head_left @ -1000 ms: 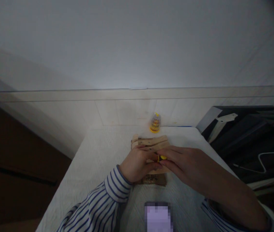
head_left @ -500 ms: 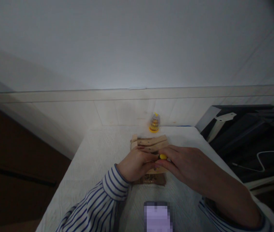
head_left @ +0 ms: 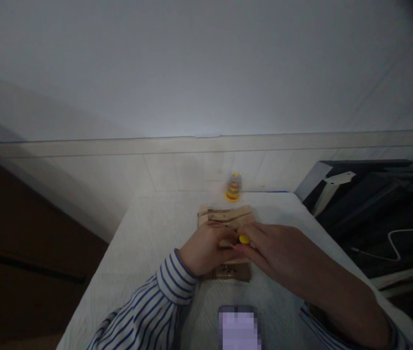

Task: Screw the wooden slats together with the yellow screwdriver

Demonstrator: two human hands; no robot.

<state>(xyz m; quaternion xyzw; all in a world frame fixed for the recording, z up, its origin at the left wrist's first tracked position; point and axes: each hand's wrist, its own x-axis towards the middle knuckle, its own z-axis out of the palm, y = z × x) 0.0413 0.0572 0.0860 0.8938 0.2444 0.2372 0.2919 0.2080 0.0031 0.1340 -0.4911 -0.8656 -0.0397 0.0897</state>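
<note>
A small slatted wooden piece (head_left: 244, 214) with dark screw holes lies on the white-covered table. My left hand (head_left: 208, 247) rests over its left side, with thumb and fingers closed on it; the fingertips are partly hidden. From the right, my right hand (head_left: 270, 248) pinches a small screwdriver with a yellow handle (head_left: 244, 239) above the wood. The fingertips of both hands nearly meet there, and the screwdriver's tip is hidden. Under the near side of the wood lies a brown printed packet (head_left: 232, 272).
A clear dome-shaped case with a yellow base (head_left: 233, 188) stands at the back of the table (head_left: 148, 228), by the wall. A phone (head_left: 240, 330) lies at the near edge. Dark panels (head_left: 374, 204) and a white cable (head_left: 392, 238) are at the right.
Both hands stay over the wood. The yellow handle has turned slightly between my right fingers. The whole view has shifted a little.
</note>
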